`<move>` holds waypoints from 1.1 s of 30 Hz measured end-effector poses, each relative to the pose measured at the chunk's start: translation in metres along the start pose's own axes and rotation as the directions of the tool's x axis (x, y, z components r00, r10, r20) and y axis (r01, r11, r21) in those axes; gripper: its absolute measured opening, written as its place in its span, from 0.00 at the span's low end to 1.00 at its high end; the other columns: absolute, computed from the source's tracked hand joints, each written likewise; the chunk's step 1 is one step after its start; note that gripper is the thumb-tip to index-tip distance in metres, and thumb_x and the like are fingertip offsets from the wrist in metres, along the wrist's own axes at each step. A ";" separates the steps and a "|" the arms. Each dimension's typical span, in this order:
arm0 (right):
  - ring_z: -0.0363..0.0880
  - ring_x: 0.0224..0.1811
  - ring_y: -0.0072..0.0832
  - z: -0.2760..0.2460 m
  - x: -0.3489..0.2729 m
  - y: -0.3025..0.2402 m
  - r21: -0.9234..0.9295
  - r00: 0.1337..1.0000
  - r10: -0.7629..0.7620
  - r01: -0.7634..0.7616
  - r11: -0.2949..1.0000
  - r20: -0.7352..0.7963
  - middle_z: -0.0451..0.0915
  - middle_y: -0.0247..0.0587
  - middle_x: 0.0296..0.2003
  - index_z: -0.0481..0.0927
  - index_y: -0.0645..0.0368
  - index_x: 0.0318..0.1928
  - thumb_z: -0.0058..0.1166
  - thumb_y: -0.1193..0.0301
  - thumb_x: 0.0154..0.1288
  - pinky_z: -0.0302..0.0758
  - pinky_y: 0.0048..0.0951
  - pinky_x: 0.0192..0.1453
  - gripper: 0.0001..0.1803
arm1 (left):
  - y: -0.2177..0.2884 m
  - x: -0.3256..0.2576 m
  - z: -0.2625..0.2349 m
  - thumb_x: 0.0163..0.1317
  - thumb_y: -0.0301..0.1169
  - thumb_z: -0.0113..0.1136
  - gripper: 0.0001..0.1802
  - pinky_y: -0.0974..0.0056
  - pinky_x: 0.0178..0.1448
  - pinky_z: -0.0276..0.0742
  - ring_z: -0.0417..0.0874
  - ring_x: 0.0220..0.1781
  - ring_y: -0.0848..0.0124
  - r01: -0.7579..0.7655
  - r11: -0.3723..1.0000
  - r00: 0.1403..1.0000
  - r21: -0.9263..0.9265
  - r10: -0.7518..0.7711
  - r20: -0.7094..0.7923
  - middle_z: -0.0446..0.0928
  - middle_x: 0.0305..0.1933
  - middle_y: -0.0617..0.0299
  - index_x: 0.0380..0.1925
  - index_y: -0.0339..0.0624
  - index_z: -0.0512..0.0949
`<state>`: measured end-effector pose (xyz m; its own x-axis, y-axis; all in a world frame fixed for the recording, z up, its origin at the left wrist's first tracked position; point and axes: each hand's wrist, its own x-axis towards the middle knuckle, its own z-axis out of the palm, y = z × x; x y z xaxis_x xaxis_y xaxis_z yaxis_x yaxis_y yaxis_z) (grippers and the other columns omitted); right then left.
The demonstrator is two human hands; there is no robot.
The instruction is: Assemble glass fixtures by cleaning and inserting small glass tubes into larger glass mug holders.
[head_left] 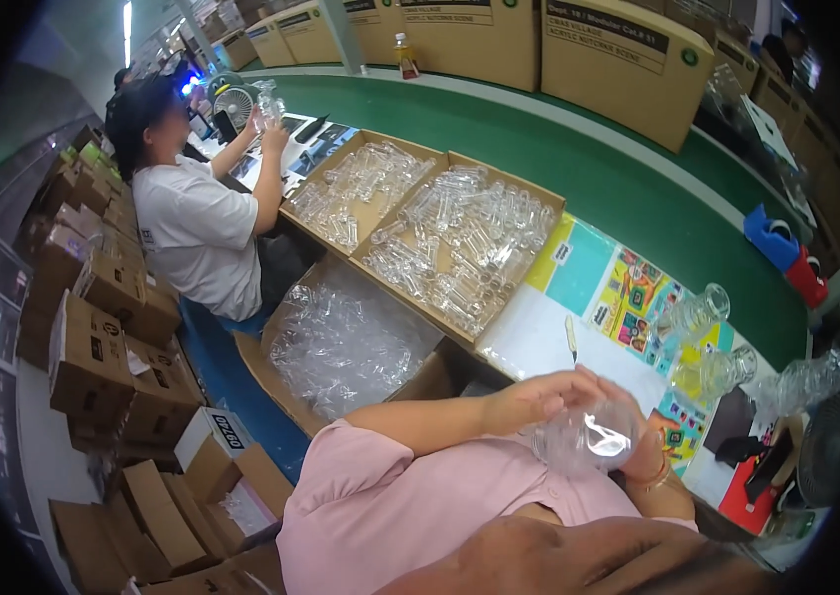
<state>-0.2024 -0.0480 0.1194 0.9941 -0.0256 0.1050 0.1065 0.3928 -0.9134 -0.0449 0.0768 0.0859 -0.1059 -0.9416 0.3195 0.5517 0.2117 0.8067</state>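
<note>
Close in front of my chest, both hands are around a clear, rounded plastic piece (591, 442) that catches a bright reflection. My left hand (531, 399) curls over its upper left side, fingers bent against it. Gripping from the right is my right hand (646, 451), with a bracelet on the wrist; some of its fingers are hidden behind the piece. Further right on the table stand clear plastic figures (703, 312), close to my right hand. A thin pen-like tool (571, 337) lies just beyond my hands.
Shallow cartons (475, 332) full of clear tubular parts sit on the table to the left. Below them, a deep box (251, 347) holds bagged clear pieces. A co-worker (197, 218) handles a clear figure at far left. A dark fan (834, 446) stands at right; cartons (93, 367) line the left.
</note>
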 end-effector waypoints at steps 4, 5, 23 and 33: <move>0.40 0.70 0.49 0.004 -0.018 0.003 -0.490 0.973 -0.132 0.211 0.846 0.191 0.40 0.62 0.66 0.56 0.56 0.64 0.39 0.37 0.57 0.47 0.43 0.67 0.44 | 0.007 -0.001 0.013 0.61 0.57 0.42 0.34 0.59 0.63 0.56 0.63 0.60 0.62 -0.029 0.975 0.977 0.222 -0.019 0.210 0.62 0.56 0.51 0.52 0.35 0.65; 0.36 0.70 0.50 0.005 -0.021 0.003 -0.523 0.956 -0.207 0.289 0.802 0.211 0.38 0.63 0.66 0.58 0.54 0.64 0.40 0.40 0.59 0.46 0.43 0.67 0.40 | 0.011 0.001 0.014 0.61 0.57 0.42 0.34 0.59 0.63 0.56 0.63 0.60 0.62 -0.036 0.975 0.978 0.222 -0.012 0.210 0.62 0.56 0.51 0.52 0.35 0.65; 0.40 0.68 0.56 -0.004 -0.004 -0.023 -0.618 0.872 0.065 0.290 0.731 0.485 0.48 0.54 0.66 0.67 0.50 0.60 0.42 0.35 0.53 0.33 0.57 0.67 0.41 | 0.011 0.012 0.010 0.49 0.67 0.48 0.49 0.47 0.68 0.42 0.44 0.70 0.45 -0.364 0.748 0.875 0.555 0.071 0.479 0.53 0.65 0.42 0.62 0.41 0.57; 0.53 0.64 0.57 -0.012 -0.001 0.011 -0.720 0.891 -0.066 0.404 0.564 0.449 0.55 0.56 0.63 0.70 0.52 0.55 0.29 0.45 0.64 0.45 0.56 0.66 0.31 | 0.006 0.008 0.002 0.59 0.55 0.44 0.36 0.48 0.65 0.52 0.59 0.64 0.47 -0.369 0.805 0.904 0.465 0.196 0.380 0.61 0.60 0.41 0.55 0.34 0.67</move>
<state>-0.2019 -0.0548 0.1041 0.8709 0.3643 0.3300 0.4750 -0.4511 -0.7556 -0.0443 0.0715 0.0944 -0.3018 -0.7107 0.6354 0.0985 0.6397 0.7623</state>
